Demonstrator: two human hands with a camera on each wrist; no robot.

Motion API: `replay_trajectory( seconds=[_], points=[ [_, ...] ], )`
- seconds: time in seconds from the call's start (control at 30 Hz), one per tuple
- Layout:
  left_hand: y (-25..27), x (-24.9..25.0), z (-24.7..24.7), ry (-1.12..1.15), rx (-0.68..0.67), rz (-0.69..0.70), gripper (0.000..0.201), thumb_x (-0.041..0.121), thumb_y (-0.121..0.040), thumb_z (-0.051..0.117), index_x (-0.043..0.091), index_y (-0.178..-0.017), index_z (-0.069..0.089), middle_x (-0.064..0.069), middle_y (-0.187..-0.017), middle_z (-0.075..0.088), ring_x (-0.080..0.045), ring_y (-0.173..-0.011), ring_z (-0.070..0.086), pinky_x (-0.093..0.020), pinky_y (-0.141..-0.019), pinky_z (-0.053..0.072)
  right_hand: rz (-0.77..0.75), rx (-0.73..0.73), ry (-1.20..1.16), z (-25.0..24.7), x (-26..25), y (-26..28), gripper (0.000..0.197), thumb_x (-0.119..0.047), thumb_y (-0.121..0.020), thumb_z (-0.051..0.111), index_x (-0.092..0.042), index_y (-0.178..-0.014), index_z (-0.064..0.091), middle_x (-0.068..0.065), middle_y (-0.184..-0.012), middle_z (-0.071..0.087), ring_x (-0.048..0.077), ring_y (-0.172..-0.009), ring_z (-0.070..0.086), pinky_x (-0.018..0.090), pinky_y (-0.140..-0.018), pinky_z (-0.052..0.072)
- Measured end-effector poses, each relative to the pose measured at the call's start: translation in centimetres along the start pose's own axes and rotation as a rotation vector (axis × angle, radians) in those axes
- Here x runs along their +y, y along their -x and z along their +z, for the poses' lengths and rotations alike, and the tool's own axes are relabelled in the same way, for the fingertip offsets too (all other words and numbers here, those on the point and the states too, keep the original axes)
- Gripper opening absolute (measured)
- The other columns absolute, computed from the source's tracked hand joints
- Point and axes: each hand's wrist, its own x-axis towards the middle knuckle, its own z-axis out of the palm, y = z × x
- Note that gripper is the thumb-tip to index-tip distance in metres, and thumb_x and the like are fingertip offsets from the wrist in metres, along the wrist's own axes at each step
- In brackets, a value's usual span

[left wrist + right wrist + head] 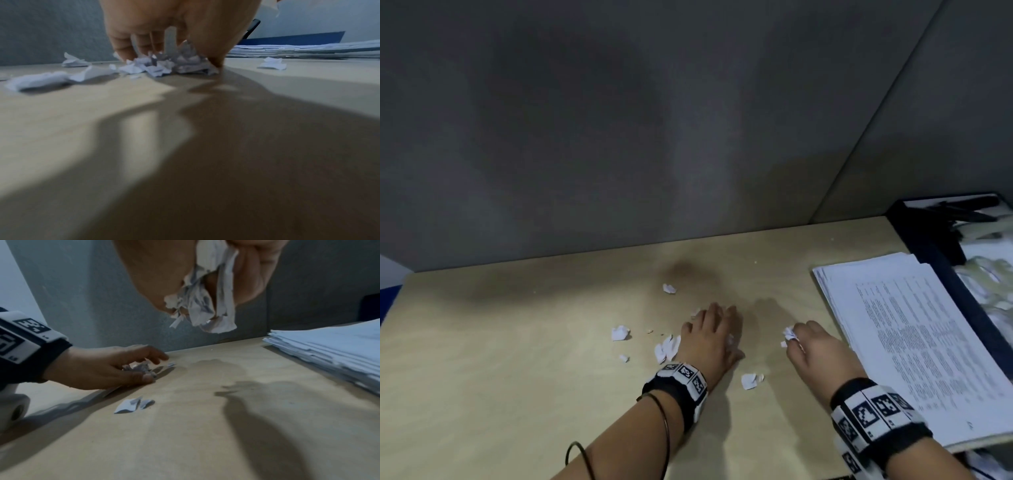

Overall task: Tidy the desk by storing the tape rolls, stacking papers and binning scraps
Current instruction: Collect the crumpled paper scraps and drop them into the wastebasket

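Observation:
Torn white paper scraps lie in the middle of the light wooden desk [517, 377]. My left hand [726, 329] is cupped over a small pile of scraps [185, 65], with fingers and thumb [216, 61] curled round it on the desk surface. My right hand [792, 337] hovers just to the right and grips a crumpled wad of scraps [213, 321] between thumb and fingers. Loose scraps remain beside the left hand [667, 347], farther left [619, 333], behind it [669, 288] and near the wrist [750, 380]. No tape rolls are clearly visible.
A stack of printed papers [914, 342] lies along the desk's right side, slightly fanned. Behind it stands a dark blue box [935, 246] with pale items inside. Grey partition walls close the back and right. The desk's left half is bare wood.

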Motion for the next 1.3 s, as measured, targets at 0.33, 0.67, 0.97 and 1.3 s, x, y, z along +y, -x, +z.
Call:
replay_trajectory(
  seconds=[0.33, 0.67, 0.97, 1.3],
  points=[
    [-0.6, 1.2, -2.1, -0.095, -0.106, 0.021, 0.050, -0.002, -0.081, 0.055, 0.008, -0.127, 0.040, -0.016, -0.127, 0.039, -0.032, -0.106, 0.047, -0.040, -0.089, 0.047, 0.073, 0.021, 0.019, -0.8, 2.5, 2.0, 0.023, -0.030, -0.095, 0.045, -0.019, -0.109, 0.060, 0.000, -0.109, 0.057, 0.023, -0.087, 0.063, 0.031, -0.067, 0.047],
    [-0.5, -2.1, -5.4, 0.236, 0.026, -0.231, 0.036, 0.034, -0.099, 0.041, 0.002, -0.094, 0.057, -0.022, -0.099, 0.063, -0.036, -0.098, 0.058, -0.032, -0.072, 0.037, 0.101, 0.011, -0.056, -0.5, 3.1, 2.0, 0.026, -0.029, -0.097, 0.041, -0.015, -0.110, 0.059, 0.001, -0.110, 0.058, 0.022, -0.089, 0.062, 0.033, -0.071, 0.049],
    [-2.2, 6.5, -5.8, 0.266, 0.082, -0.030, 0.035, 0.038, -0.099, 0.040, 0.020, -0.069, 0.039, -0.005, -0.072, 0.053, -0.031, -0.086, 0.059, -0.029, -0.063, 0.029, 0.202, 0.075, -0.161, -2.6, 7.1, 1.6, 0.028, -0.031, -0.098, 0.038, -0.010, -0.104, 0.056, 0.005, -0.105, 0.056, 0.023, -0.084, 0.057, 0.032, -0.068, 0.042],
    [-7.2, 23.8, -3.7, 0.214, -0.014, 0.273, 0.042, 0.040, -0.099, 0.037, 0.019, -0.063, 0.030, 0.003, -0.061, 0.039, -0.010, -0.054, 0.037, -0.027, -0.053, 0.026, 0.478, 0.252, -0.320, -5.5, 20.6, 5.8, 0.027, -0.030, -0.099, 0.035, -0.011, -0.097, 0.053, 0.006, -0.100, 0.056, 0.025, -0.087, 0.057, 0.032, -0.074, 0.042]
  ],
)
